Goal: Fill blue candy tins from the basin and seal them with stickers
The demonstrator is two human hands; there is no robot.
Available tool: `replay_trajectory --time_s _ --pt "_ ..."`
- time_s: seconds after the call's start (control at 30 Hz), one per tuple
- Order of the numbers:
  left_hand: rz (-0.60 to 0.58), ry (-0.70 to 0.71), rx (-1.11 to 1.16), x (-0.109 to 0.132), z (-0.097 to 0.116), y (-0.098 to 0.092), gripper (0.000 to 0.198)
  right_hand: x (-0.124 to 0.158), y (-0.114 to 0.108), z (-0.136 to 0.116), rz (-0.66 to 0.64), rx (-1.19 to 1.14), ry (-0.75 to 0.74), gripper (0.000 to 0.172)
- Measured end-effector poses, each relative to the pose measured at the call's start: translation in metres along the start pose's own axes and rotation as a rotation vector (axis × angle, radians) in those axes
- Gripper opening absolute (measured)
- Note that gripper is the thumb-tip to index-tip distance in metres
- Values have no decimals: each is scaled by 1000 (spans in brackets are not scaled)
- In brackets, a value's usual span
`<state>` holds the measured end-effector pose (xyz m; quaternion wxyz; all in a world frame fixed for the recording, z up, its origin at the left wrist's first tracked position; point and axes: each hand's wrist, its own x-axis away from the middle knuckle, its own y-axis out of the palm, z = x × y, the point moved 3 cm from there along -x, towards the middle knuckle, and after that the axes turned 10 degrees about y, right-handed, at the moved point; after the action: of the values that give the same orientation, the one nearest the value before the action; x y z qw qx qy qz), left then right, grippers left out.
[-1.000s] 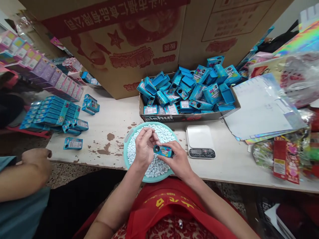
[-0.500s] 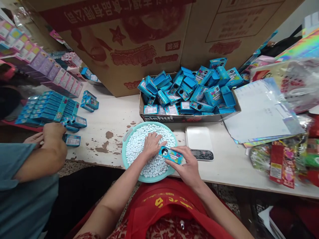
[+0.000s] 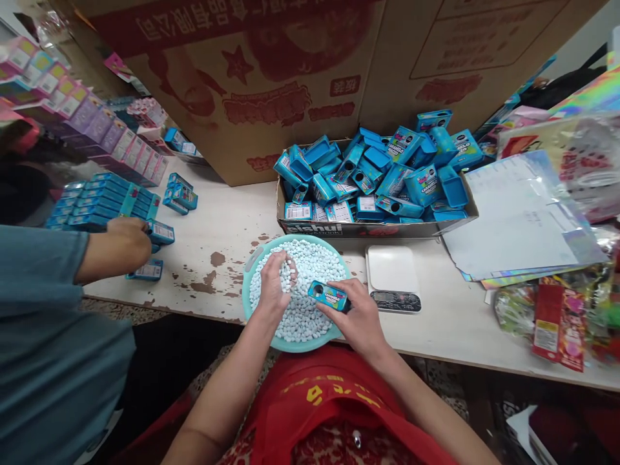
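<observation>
A round turquoise basin (image 3: 246, 284) full of small white candies (image 3: 314, 258) stands at the table's front edge, close to my body. My left hand (image 3: 275, 284) is cupped over its left part, with a clump of the candies in its curled fingers. My right hand (image 3: 357, 310) grips a small blue candy box (image 3: 330, 296) by its right end, tilted over the basin's right side. The round hole in the box's printed face points up and to the left, toward my left hand.
Behind the basin, a carton tray (image 3: 339, 229) is heaped with blue boxes; a large carton (image 3: 290, 148) stands behind it. A kitchen scale (image 3: 393, 274) sits to the right, beside papers (image 3: 523, 226) and wrapped sweets. On the left, a co-worker's hand (image 3: 126, 242) touches stacked blue boxes (image 3: 97, 200).
My left hand has gone from lying spread on the candies to cupping a clump of them, a little left. The box has tilted slightly. The co-worker's hand has moved right.
</observation>
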<state>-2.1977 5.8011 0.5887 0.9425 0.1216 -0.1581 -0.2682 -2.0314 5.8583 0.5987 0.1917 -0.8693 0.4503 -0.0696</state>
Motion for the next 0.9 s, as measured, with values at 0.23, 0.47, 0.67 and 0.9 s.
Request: replay_trajectory --time_s 0.23,0.47,0.67,0.9 --pt "-1 185 102 12 20 17 21 -13 32 -13 -54 116 -16 28" --pt "-1 223 81 5 20 15 22 -19 34 -20 -36 143 4 31" --pt "27 241 74 6 22 21 24 -18 30 -15 -41 94 -20 33" --pt "12 265 66 12 24 27 21 -21 26 -12 -41 33 -17 35"
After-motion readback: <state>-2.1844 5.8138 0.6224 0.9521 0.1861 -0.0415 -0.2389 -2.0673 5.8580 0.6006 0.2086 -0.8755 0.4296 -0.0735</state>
